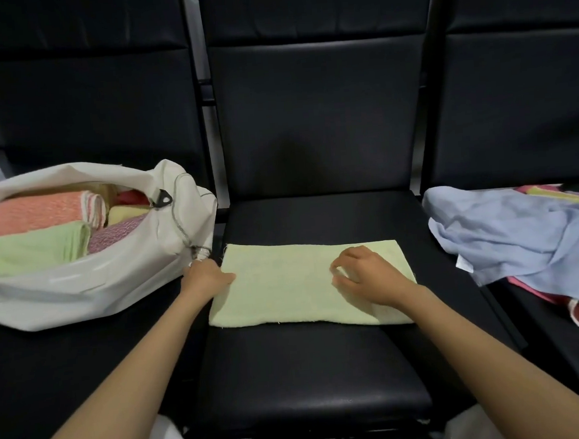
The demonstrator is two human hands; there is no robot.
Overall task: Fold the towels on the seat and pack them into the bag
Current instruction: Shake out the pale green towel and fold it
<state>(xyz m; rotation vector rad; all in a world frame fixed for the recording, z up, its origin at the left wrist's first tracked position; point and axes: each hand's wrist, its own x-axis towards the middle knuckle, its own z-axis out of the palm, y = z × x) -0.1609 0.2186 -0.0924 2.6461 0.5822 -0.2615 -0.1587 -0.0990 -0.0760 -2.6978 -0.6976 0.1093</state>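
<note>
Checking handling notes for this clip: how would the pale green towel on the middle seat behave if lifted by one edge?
The towel would probably droop and unfold: it is thin cloth, lying flat. Likely light, since it hugs the seat without bulk. It should hardly slide; both hands rest on it.

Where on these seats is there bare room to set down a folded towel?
The middle black seat is bare in front of the pale green towel, and behind it up to the backrest. The left seat is crowded by the white bag, bare only at its front edge. The right seat is mostly covered by the blue cloth pile.
</note>
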